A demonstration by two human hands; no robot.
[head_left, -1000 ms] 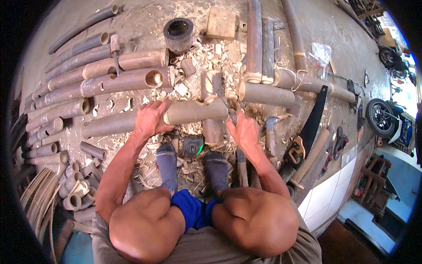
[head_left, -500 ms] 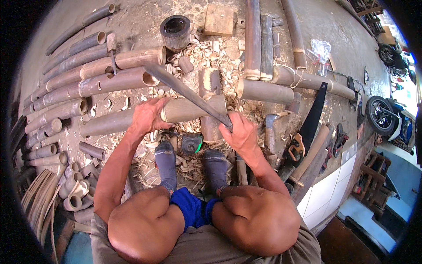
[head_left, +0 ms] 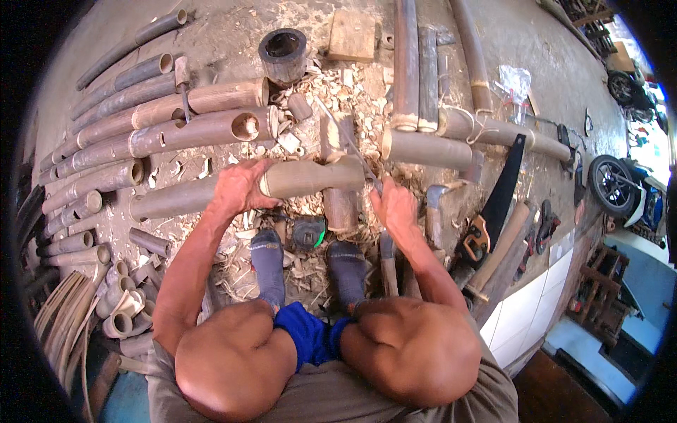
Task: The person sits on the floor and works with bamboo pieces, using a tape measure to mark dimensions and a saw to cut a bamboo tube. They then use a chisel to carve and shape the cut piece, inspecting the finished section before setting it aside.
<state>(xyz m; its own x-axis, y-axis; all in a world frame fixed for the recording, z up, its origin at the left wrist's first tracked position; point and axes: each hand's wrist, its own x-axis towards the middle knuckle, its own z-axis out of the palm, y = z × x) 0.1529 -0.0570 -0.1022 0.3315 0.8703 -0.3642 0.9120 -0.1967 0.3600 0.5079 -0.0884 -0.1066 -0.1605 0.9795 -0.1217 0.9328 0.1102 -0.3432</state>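
My left hand (head_left: 243, 187) is clamped over a long greyish bamboo tube (head_left: 296, 179) lying crosswise in front of my feet, thumb and fingers around it near a node. A curved dip shows in the upper edge toward the tube's right end. Under that end lies a short bamboo piece (head_left: 341, 210), pointing away from me. My right hand (head_left: 396, 206) is closed on the handle of a long-bladed knife (head_left: 348, 141). Its blade appears almost edge-on, slanting up and left past the tube's right end. Whether the blade touches the tube, I cannot tell.
Wood chips (head_left: 321, 261) cover the floor around my feet, where a tape measure (head_left: 308, 232) lies. Several bamboo tubes (head_left: 169, 137) lie at left. To the right are a hatchet-like tool (head_left: 434, 211), a handsaw (head_left: 493, 201) and more bamboo. A thick dark ring-shaped block (head_left: 283, 56) stands beyond.
The knife blade has swung down and to the right from above the tube and now appears thin. A dip shows at the tube's right end. My left hand stays in place.
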